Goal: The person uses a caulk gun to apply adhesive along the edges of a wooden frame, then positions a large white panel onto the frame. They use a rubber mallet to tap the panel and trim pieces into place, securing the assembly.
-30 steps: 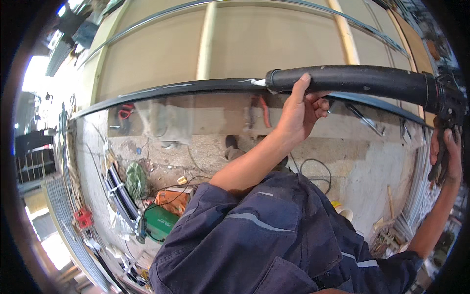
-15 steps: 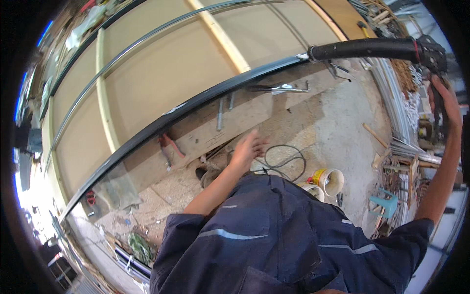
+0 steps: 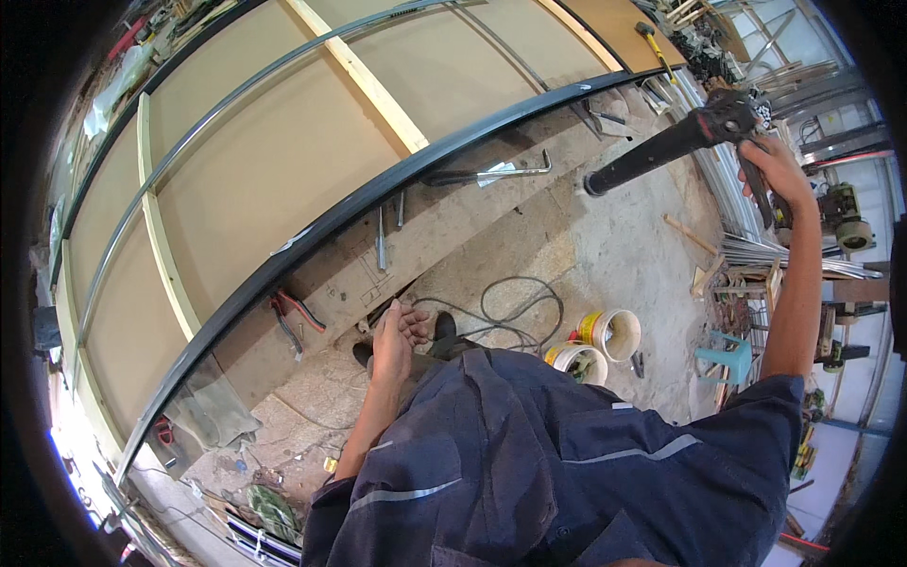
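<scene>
My right hand point(image 3: 779, 170) is closed around the grip of a black tube-shaped tool point(image 3: 652, 156). The tool is held up at the right, with its blunt end over the floor beyond the near edge of a large frame. I cannot tell exactly what kind of tool it is. Close in front of my body, my left hand point(image 3: 399, 331) is empty, its fingers loosely bent and apart. A dark metal rail point(image 3: 350, 198) edges the frame, which has pale wooden slats point(image 3: 364, 80) across a beige panel point(image 3: 283, 123). Red-handled pliers point(image 3: 300, 312) lie below the rail, left of my left hand.
Metal rods point(image 3: 381, 236) and an L-shaped bar point(image 3: 529, 170) lie along the board below the rail. A dark cable point(image 3: 557, 302) coils on the floor near two buckets point(image 3: 619, 335). A teal stool point(image 3: 727, 359) stands at the right. A yellow-handled hammer point(image 3: 652, 42) lies at the far right.
The black tool has come away from the rail, and its blunt end now points lower, over the floor. My left hand has moved left and closer to my body. The view has shifted right.
</scene>
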### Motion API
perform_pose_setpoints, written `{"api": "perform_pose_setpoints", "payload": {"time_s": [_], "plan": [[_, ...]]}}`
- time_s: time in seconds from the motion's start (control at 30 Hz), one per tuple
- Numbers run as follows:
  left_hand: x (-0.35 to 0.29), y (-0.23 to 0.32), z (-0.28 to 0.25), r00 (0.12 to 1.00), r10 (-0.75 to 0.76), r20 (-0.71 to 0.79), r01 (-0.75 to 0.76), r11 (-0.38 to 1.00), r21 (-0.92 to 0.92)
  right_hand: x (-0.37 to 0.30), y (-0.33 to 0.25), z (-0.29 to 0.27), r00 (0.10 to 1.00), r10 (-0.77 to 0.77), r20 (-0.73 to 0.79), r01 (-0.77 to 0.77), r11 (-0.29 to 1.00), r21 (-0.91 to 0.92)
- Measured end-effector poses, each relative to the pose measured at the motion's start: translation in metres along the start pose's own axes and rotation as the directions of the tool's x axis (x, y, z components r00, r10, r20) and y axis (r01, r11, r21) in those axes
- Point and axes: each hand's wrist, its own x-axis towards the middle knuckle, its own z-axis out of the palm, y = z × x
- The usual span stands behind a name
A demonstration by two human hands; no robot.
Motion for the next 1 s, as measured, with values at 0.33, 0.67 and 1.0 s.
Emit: {"api": "perform_pose_setpoints", "payload": {"time_s": [0.33,0.67,1.0], "plan": [[0.001,0.003,0.009,0.985,-0.126,0.114,0.096,0.967,0.236,-0.155,0.134,-0.017,0.976,0.105,-0.191,-0.017,0.912,0.411],[0.020,-0.035,-0.009,0.951,-0.291,0.108,0.168,0.777,0.607,-0.250,0.305,0.246,0.754,0.650,-0.088,-0.435,0.596,0.675],[0.031,-0.069,-0.058,0.951,-0.308,0.025,0.077,0.313,0.947,-0.389,0.477,0.468,0.230,0.968,0.097,0.000,-0.100,0.995]]}}
